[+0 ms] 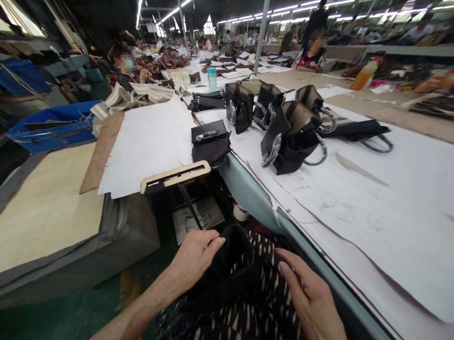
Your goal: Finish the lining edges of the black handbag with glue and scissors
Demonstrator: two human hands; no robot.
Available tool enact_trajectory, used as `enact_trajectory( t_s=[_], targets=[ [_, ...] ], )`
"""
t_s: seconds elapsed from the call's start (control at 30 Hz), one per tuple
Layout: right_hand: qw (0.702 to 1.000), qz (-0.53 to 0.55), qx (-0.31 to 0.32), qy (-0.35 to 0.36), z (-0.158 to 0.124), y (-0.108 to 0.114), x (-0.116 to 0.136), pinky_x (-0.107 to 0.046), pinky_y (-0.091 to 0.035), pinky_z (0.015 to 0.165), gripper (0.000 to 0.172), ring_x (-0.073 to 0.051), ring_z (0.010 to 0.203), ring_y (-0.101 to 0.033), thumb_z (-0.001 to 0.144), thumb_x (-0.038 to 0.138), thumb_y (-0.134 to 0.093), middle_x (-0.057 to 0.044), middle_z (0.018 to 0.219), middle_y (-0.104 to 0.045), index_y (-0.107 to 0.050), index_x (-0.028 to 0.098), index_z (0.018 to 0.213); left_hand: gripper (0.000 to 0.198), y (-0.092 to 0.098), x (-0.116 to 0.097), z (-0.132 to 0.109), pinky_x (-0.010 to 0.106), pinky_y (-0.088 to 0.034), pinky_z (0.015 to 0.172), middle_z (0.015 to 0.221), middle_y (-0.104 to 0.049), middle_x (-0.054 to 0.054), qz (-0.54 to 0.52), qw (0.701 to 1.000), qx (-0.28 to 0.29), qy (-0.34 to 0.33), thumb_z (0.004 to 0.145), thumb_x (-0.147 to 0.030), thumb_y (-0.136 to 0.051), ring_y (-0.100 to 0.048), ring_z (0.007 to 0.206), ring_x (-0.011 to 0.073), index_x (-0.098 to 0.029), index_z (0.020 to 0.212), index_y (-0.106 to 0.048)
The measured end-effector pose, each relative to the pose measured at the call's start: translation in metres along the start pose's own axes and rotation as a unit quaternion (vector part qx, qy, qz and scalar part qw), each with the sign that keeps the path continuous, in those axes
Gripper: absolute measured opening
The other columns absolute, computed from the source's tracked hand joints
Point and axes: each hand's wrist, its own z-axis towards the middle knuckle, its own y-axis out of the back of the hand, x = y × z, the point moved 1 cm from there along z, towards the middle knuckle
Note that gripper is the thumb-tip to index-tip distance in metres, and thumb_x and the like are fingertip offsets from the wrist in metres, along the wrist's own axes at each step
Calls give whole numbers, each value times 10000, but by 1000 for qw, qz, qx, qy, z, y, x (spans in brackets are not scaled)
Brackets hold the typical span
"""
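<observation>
My left hand (195, 256) rests low in the picture with its fingers curled over the edge of a black fabric piece (231, 265) lying on my lap. My right hand (308, 297) lies next to it, fingers straight and together, touching the dark patterned cloth (233, 320) of my lap just below the table's edge. Several black handbags (289, 134) stand on the white paper-covered table (382, 203) ahead of me, out of reach of both hands.
A pale wooden template (175, 175) sits on a stand in front of me. A white sheet (146, 143) covers the bench to the left, with a blue crate (55, 128) beyond. Other workers sit farther back among stacks of material; a teal cup (212, 79) stands mid-table.
</observation>
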Motion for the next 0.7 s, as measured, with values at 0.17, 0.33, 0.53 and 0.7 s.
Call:
enact_trajectory(
  t_s=[0.17,0.33,0.53,0.7],
  targets=[
    [999,-34,3,11,6,25,57,-332,-487,826,385,-220,971,-586,832,458,-401,-77,1083,-621,-543,232,1110,350,-13,-18,4,223,-272,539,514,-426,-27,31,999,14,-23,854,-289,-354,-402,512,101,-165,531,-400],
    [962,-270,38,-5,21,1,76,-367,-480,670,381,-277,811,-634,801,419,-484,-131,890,-672,-550,171,1082,352,-20,-25,4,230,-281,542,524,-471,-10,53,997,9,-50,862,-264,-339,-439,516,108,-163,540,-437],
    [936,-339,90,-36,28,-11,72,-312,-382,527,331,-251,641,-645,893,346,-304,-92,722,-683,-605,224,829,347,-24,-20,1,238,-259,537,510,-418,-24,54,996,7,-75,859,-254,-348,-405,505,97,-158,535,-423],
    [934,-344,93,-22,26,-8,60,-275,-358,564,311,-203,679,-640,896,342,-327,-45,709,-685,-602,241,791,345,-26,-9,3,222,-233,510,487,-337,-51,12,995,25,-100,849,-229,-366,-342,472,73,-153,513,-396]
  ],
)
